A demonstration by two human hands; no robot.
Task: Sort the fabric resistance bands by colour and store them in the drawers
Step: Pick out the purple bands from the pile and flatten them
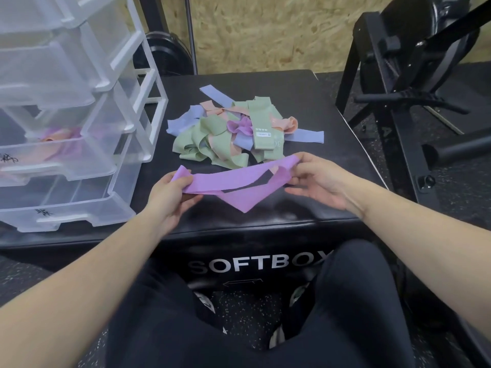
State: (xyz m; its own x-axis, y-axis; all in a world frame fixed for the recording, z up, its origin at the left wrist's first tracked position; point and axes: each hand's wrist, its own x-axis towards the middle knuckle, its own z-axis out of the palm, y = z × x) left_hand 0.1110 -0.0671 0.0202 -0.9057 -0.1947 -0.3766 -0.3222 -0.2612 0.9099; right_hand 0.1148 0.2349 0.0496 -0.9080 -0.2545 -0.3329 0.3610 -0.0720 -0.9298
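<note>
A purple fabric band [233, 181] is stretched between my hands just above the black soft box [292, 216]. My left hand [170, 197] pinches its left end and my right hand [316, 181] pinches its right end. Behind it lies a tangled pile of bands [228, 131] in green, blue, peach and purple. The clear plastic drawer unit [79, 123] stands at the left with several drawers pulled out. One middle drawer [58, 160] holds purple and peach fabric; the bottom drawer [66, 205] looks bare.
Black exercise equipment [414, 83] stands to the right of the box. A weight plate [164, 54] leans against the chipboard wall behind. My legs in dark trousers are below the box's front edge.
</note>
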